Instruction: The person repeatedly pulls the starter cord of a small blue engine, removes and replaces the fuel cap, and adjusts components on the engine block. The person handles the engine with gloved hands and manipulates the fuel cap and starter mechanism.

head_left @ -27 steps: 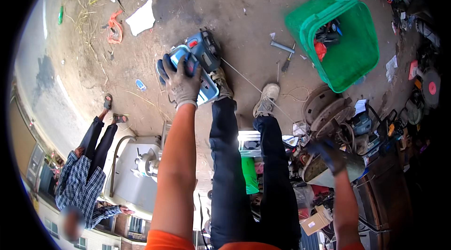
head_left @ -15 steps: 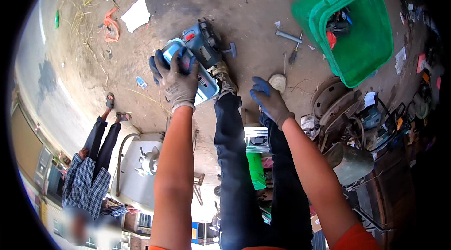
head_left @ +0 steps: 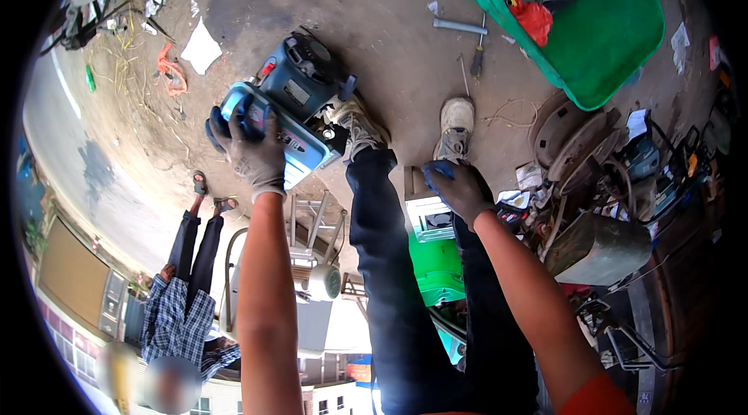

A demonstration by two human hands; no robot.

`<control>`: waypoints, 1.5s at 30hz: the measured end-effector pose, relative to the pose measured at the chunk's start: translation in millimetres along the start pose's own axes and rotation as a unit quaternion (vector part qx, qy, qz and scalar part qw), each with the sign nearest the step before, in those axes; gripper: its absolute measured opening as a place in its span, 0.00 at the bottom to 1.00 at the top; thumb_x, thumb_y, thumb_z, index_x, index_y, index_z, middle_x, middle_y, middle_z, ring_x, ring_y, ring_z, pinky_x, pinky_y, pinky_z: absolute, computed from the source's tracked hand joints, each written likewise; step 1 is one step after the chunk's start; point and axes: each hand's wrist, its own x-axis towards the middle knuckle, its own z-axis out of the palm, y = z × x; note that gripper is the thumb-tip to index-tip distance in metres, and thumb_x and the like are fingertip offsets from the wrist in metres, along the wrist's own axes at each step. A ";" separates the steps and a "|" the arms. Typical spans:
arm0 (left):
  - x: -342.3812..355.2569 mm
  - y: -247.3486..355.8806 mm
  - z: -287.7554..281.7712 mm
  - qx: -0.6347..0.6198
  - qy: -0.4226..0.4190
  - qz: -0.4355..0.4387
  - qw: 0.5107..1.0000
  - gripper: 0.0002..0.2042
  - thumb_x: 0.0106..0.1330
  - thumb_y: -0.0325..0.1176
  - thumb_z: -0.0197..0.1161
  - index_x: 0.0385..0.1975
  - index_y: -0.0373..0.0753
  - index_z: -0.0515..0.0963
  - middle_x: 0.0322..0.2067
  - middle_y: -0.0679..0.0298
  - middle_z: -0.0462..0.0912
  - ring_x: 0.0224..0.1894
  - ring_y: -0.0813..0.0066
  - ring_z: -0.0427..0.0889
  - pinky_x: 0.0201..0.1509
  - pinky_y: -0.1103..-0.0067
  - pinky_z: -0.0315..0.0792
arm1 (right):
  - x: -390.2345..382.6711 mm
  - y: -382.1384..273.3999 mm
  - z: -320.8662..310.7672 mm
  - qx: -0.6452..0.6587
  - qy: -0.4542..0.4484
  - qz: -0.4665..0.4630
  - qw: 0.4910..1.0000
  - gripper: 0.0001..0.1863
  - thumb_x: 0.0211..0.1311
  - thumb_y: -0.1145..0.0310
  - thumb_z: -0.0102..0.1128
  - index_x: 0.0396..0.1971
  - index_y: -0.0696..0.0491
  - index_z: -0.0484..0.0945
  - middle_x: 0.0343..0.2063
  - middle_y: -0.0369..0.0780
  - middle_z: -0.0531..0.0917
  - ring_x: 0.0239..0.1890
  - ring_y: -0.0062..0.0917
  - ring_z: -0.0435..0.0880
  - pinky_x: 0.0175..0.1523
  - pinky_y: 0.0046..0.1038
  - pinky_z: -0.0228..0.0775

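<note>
My left hand [head_left: 251, 151], in a grey glove with blue fingertips, is closed over a light-blue panel [head_left: 300, 151] with printing on it. This panel lies tilted against a dark-blue machine [head_left: 294, 90] that has a black round end and a red switch. The machine stands on the ground by my left shoe [head_left: 357, 125]. Above my right leg, my gloved right hand [head_left: 458, 187] hangs with its fingers loosely bent and nothing visible in them. It is close to a silver-framed box [head_left: 430, 218], and part of its palm is hidden.
A green bin [head_left: 608, 17] holding dark parts and a red bag lies at the far right. A screwdriver [head_left: 477, 64] and a metal rod [head_left: 460, 26] are on the ground. Rusty wheel rims [head_left: 562, 130] and scrap crowd the right. A person in a checked shirt [head_left: 175, 306] stands at left.
My left hand and the light-blue panel have shifted left, showing more of the machine's side beside my shoe. My right hand has drawn back toward me, over my leg. The view has tilted.
</note>
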 end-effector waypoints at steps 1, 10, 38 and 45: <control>-0.2 -1.0 -0.1 0.004 -0.004 0.001 1.000 0.29 0.56 0.45 0.77 0.58 0.44 0.78 0.70 0.45 0.62 0.74 0.41 0.56 0.73 0.54 0.58 | 8.0 12.8 4.5 0.038 -0.005 -0.013 0.999 0.21 0.68 0.54 0.60 0.49 0.57 0.82 0.32 0.39 0.86 0.35 0.23 0.83 0.45 0.29 0.75; 1.0 -10.6 1.0 -0.003 -0.021 -0.017 1.000 0.37 0.60 0.53 0.74 0.61 0.30 0.73 0.70 0.47 0.60 0.73 0.47 0.58 0.72 0.60 0.63 | 54.9 15.5 35.3 0.236 0.005 -0.083 0.968 0.17 0.70 0.60 0.61 0.51 0.55 0.82 0.31 0.35 0.85 0.31 0.17 0.80 0.38 0.24 0.74; -3.8 -1.6 4.3 -0.146 0.001 -0.028 0.989 0.23 0.69 0.32 0.69 0.62 0.33 0.73 0.64 0.58 0.71 0.63 0.66 0.72 0.71 0.70 0.62 | 235.9 -69.7 59.8 0.490 -0.005 -0.277 0.827 0.24 0.73 0.55 0.55 0.53 0.61 0.80 0.41 0.46 0.87 0.42 0.29 0.87 0.52 0.33 0.80; -0.9 2.8 1.5 -0.145 0.016 -0.030 0.989 0.26 0.67 0.35 0.71 0.61 0.30 0.73 0.65 0.55 0.71 0.66 0.64 0.71 0.72 0.72 0.61 | 262.1 -78.4 76.9 0.430 -0.033 -0.356 0.829 0.18 0.75 0.61 0.56 0.51 0.62 0.82 0.39 0.44 0.87 0.39 0.27 0.87 0.48 0.30 0.82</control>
